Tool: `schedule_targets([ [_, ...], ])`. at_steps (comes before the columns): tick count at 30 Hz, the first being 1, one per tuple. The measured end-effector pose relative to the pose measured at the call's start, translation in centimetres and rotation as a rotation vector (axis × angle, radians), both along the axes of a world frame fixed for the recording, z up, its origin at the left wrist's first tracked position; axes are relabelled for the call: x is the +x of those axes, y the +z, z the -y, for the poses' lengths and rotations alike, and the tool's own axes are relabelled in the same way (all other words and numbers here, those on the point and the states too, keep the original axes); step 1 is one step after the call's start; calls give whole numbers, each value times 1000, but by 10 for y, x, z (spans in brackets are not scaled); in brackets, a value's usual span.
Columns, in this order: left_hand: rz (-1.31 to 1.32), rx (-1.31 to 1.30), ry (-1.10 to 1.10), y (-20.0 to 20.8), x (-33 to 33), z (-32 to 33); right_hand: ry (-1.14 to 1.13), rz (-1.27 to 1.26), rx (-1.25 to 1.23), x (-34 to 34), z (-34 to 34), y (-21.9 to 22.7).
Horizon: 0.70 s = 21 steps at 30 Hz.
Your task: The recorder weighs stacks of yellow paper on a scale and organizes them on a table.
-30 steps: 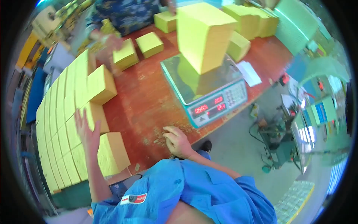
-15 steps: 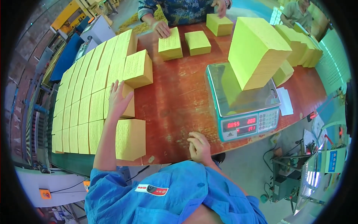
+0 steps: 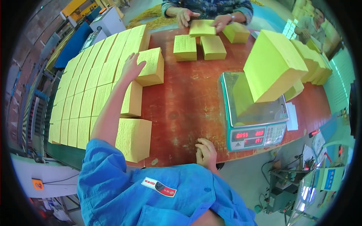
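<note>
My left hand (image 3: 132,68) reaches out over rows of yellow paper stacks (image 3: 90,81), its fingers spread and holding nothing. It lies beside a thicker yellow stack (image 3: 149,64) at the rows' right edge, near or touching the paper; I cannot tell which. Below my forearm, another yellow stack (image 3: 134,140) stands at the front edge of the table. My right hand (image 3: 206,152) rests at the table's near edge, fingers curled in loosely with nothing visible in them. To its right a digital scale (image 3: 250,130) with lit red digits carries a tall yellow paper stack (image 3: 273,67).
Across the reddish-brown table (image 3: 181,98), a co-worker's hands hold a thin yellow stack (image 3: 202,28) above two others. More yellow stacks (image 3: 311,62) lean at the far right, where another person sits. White paper (image 3: 292,116) lies beside the scale.
My left hand has moved farther away along the stacks, and my view has shifted. The co-worker has brought both hands together on a lifted stack. My right hand stays at the table edge.
</note>
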State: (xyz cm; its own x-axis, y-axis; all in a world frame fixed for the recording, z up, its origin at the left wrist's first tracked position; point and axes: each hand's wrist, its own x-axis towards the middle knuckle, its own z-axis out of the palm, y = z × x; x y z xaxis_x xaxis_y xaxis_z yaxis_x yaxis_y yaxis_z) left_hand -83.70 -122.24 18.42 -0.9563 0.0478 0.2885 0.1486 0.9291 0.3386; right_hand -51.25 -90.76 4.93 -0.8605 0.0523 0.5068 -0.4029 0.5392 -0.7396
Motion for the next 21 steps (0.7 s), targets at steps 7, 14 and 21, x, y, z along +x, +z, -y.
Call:
schedule_targets([
  [7,29,92,16,-10,-11,3,-28,3,19,1,3,-3],
  [14,44,146,16,-9,8,27,-24,-18,41,0,4,-3],
  [21,101,201,-1,-4,17,35,-32,-28,62,1,8,-1],
])
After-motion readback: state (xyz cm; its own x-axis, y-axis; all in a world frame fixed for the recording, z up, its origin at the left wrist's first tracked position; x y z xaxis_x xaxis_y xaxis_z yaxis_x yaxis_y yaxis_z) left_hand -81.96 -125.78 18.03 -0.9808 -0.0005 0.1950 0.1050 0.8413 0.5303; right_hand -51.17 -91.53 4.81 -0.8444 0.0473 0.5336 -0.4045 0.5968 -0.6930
